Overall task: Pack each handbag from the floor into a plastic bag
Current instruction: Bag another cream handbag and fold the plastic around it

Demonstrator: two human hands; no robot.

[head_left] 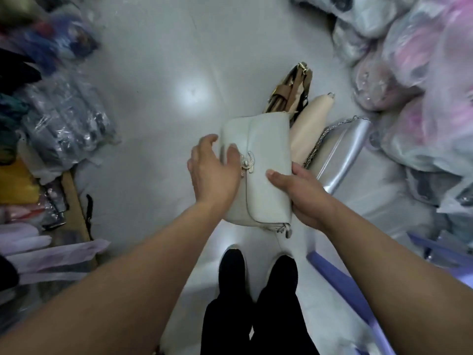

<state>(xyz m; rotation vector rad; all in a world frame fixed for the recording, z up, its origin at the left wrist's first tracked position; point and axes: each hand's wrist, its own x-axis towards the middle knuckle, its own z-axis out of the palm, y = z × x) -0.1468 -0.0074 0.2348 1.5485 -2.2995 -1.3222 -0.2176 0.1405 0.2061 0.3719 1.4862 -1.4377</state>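
A white handbag (pixel 263 152) with a metal clasp is held up in front of me, above the floor. My right hand (pixel 304 198) grips its right edge, thumb on the flap. My left hand (pixel 212 172) lies flat against its left side, fingers spread over the front. On the floor behind it lie a brown handbag (pixel 294 90), a cream handbag (pixel 309 126) and a silver handbag (pixel 340 155) with a chain strap.
Heaps of filled plastic bags (pixel 419 73) rise at the right. More wrapped goods (pixel 66 124) and loose plastic bags (pixel 56 254) lie at the left. A purple plastic piece (pixel 345 285) stands at my lower right. My legs and black shoes (pixel 256 272) are below on the grey floor (pixel 158 60).
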